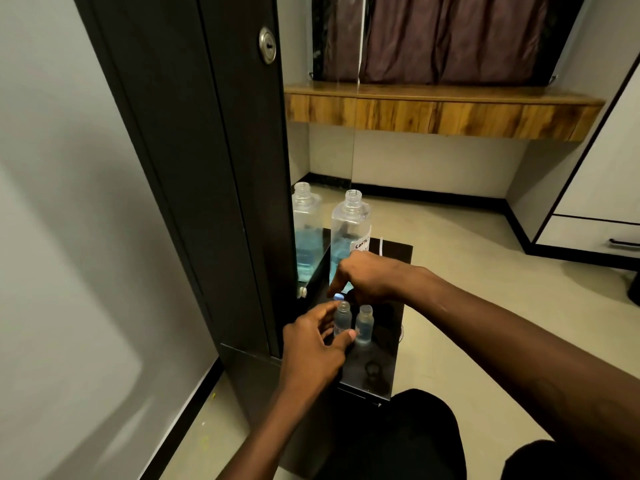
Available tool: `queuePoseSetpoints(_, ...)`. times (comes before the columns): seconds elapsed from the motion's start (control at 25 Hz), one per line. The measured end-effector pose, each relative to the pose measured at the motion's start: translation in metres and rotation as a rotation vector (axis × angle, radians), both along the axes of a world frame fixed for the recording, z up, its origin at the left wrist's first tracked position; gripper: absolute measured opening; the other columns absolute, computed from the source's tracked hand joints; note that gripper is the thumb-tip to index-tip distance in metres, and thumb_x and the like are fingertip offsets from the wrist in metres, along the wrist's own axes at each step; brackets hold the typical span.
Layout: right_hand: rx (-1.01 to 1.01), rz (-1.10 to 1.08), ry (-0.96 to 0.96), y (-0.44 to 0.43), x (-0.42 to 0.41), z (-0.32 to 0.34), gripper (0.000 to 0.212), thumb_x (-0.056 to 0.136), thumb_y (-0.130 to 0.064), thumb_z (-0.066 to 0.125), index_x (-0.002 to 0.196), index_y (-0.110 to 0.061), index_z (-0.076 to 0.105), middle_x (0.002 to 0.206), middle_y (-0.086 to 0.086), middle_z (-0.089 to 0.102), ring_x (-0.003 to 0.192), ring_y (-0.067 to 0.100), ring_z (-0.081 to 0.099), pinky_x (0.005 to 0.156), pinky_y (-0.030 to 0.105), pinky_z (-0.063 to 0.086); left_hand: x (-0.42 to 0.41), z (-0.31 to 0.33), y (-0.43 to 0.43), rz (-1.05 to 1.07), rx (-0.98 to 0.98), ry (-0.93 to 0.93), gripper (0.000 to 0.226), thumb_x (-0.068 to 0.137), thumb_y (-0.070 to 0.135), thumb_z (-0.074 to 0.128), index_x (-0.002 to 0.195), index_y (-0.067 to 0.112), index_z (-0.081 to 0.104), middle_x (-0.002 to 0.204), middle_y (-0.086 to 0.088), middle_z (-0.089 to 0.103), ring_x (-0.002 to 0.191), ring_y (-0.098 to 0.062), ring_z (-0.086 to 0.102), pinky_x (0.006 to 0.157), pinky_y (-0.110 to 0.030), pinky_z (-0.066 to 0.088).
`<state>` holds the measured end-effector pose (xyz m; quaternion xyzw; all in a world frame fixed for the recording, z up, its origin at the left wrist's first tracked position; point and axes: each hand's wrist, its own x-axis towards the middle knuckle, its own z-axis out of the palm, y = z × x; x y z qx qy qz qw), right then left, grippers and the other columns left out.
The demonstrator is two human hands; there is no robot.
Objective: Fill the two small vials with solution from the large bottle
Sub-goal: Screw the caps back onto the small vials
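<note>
Two small clear vials stand side by side on a dark glossy stand (384, 375). My left hand (311, 344) wraps thumb and fingers around the left vial (342, 318). The right vial (364, 323) stands free beside it, holding pale liquid. Both vial necks are uncapped. My right hand (367, 277) hovers just above the left vial's mouth, its fingertips pinching a small bluish object that I cannot identify. Behind it the large clear bottle (349, 230) stands upright, uncapped, with blue solution in its lower part and a white label.
A mirror on the left repeats the large bottle as a reflection (306, 230). A tall dark cabinet door (207, 168) rises at the left. A wooden shelf (443, 112) hangs on the far wall. White drawers (588, 233) stand at the right. My dark-clothed knees (415, 441) are below the stand.
</note>
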<state>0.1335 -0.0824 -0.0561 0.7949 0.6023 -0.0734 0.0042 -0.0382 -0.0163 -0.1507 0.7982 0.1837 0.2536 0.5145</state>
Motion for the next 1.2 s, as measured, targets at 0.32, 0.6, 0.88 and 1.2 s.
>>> queuePoseSetpoints(0.32,-0.057,0.029,-0.06,0.009,0.001,-0.003,0.03,0.078,-0.007,0.071,0.108,-0.009,0.076,0.102,0.014,0.077,0.091,0.033,0.072,0.078,0.045,0.06,0.001,0.006,0.0,0.037,-0.004,-0.002,0.05,0.076,0.017,0.09,0.122,0.029,0.074,0.095,0.031,0.069,0.095,0.017,0.066,0.085,-0.009,0.054)
queuePoseSetpoints(0.6,0.351,-0.061,0.173,-0.03,-0.011,0.049,0.029,0.086,-0.018,0.078,0.115,-0.021,0.078,0.107,-0.002,0.079,0.072,-0.01,0.068,0.07,0.013,0.057,-0.006,0.037,-0.005,0.068,0.014,-0.077,0.047,0.074,0.019,0.092,0.118,0.028,0.076,0.092,0.025,0.072,0.086,0.013,0.07,0.074,-0.007,0.054)
queuePoseSetpoints(0.88,0.452,-0.035,0.205,-0.09,-0.053,0.114,0.028,0.087,-0.019,0.079,0.115,-0.02,0.076,0.113,-0.007,0.077,0.094,-0.007,0.07,0.082,0.015,0.059,-0.024,0.078,-0.016,0.061,0.143,-0.129,0.046,0.072,0.031,0.093,0.115,0.03,0.077,0.082,0.02,0.075,0.074,0.009,0.071,0.064,-0.008,0.055)
queuePoseSetpoints(1.2,0.47,-0.073,0.161,-0.128,-0.087,0.135,0.031,0.088,-0.009,0.073,0.116,-0.021,0.077,0.115,-0.01,0.076,0.097,0.0,0.072,0.086,0.024,0.061,-0.033,0.108,-0.041,-0.025,0.193,-0.158,0.047,0.072,0.03,0.092,0.117,0.027,0.077,0.091,0.019,0.075,0.081,0.012,0.069,0.067,-0.003,0.051)
